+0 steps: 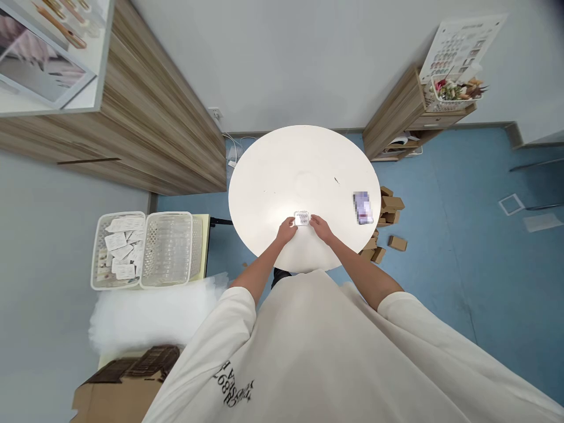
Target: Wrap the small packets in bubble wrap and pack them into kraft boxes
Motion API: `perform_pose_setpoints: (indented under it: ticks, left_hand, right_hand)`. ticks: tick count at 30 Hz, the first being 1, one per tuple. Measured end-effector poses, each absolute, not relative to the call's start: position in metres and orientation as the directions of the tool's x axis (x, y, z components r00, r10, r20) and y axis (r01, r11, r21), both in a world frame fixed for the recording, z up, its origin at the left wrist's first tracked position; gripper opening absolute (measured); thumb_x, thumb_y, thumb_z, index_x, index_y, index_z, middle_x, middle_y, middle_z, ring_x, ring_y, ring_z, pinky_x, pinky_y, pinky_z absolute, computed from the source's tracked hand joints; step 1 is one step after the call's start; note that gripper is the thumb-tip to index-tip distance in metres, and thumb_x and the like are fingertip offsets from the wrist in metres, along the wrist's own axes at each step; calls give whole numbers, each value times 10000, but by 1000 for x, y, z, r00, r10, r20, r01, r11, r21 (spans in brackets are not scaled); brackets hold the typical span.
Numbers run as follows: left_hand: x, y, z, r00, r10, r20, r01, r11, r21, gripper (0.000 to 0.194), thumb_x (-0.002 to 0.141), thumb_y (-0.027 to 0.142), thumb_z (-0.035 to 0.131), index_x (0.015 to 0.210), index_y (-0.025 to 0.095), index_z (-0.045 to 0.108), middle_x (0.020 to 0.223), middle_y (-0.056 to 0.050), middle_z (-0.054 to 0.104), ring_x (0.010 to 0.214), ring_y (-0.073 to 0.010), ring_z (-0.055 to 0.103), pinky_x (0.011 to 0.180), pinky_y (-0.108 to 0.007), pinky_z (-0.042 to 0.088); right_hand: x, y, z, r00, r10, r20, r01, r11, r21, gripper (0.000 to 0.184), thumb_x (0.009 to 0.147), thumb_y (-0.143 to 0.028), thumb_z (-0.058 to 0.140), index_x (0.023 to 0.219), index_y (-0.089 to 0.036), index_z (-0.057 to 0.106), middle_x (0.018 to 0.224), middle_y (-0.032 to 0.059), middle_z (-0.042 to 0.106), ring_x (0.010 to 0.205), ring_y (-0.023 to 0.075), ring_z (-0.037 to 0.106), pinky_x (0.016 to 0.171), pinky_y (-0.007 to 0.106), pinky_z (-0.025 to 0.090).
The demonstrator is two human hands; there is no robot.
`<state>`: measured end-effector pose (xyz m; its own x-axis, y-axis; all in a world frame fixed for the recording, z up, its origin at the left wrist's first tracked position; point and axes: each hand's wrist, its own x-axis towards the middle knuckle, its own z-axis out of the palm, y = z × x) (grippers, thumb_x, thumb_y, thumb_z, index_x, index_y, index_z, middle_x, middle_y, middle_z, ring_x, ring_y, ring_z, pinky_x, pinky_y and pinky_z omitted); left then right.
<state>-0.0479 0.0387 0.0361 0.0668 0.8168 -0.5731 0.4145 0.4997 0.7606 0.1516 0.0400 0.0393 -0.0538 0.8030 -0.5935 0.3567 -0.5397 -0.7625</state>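
Note:
A small clear plastic box (pixel 302 218) with something pale inside rests on the round white table (pixel 304 170) near its front edge. My left hand (pixel 286 230) grips the box's left side with curled fingers. My right hand (pixel 321 228) holds its right side the same way. Both forearms reach in from below. What is inside the box is too small to name.
A phone (pixel 363 207) lies on the table's right side. Small brown cardboard boxes (pixel 388 223) are scattered on the blue floor by the table. Two white baskets (pixel 145 249) stand at left, one with paper cards, one with clear boxes. A cardboard carton (pixel 123 382) sits bottom left.

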Motion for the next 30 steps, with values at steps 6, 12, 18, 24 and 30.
perform_pose_setpoints:
  ticks: [6, 12, 18, 24, 30]
  left_hand:
    - [-50, 17, 38, 352, 866, -355, 792, -72, 607, 600, 894, 113, 457, 1493, 153, 431, 1617, -123, 367, 1492, -282, 333, 1206, -443, 313]
    - [-51, 3, 36, 504, 733, -457, 852, -336, 401, 764, 877, 78, 440, 1603, 184, 226, 1708, -103, 107, 1535, -322, 232, 1206, -505, 262]
    - [-48, 0, 37, 489, 692, -531, 872, -358, 335, 837, 880, 87, 454, 1634, 212, 113, 1713, -94, -11, 1544, -345, 197, 1159, -496, 321]
    - [-42, -2, 36, 460, 695, -553, 887, -332, 320, 863, 889, 112, 480, 1639, 239, 74, 1715, -88, -27, 1550, -344, 175, 1139, -484, 350]
    - [-42, -4, 36, 448, 726, -522, 893, -331, 305, 837, 899, 118, 462, 1641, 239, 95, 1716, -77, 11, 1533, -337, 217, 1162, -514, 313]
  right_hand:
    - [155, 20, 39, -209, 835, -509, 812, -142, -566, 600, 987, -324, 427, 1571, -199, 362, 1605, 102, 384, 1432, 269, 399, 1168, 422, 351]
    - [151, 11, 42, -308, 752, -583, 944, 163, -287, 698, 990, -279, 414, 1640, -244, 164, 1679, 118, 214, 1499, 317, 265, 1167, 474, 305]
    - [146, 10, 43, -298, 719, -628, 954, 213, -209, 756, 969, -241, 426, 1648, -226, 94, 1699, 128, 128, 1519, 309, 207, 1153, 454, 313]
    - [144, 13, 44, -292, 695, -657, 956, 222, -189, 786, 959, -241, 437, 1648, -223, 58, 1703, 128, 102, 1520, 312, 203, 1131, 444, 342]
    - [141, 14, 43, -329, 695, -639, 942, 284, -177, 782, 941, -237, 429, 1642, -159, 91, 1697, 141, 129, 1502, 319, 235, 1136, 442, 339]
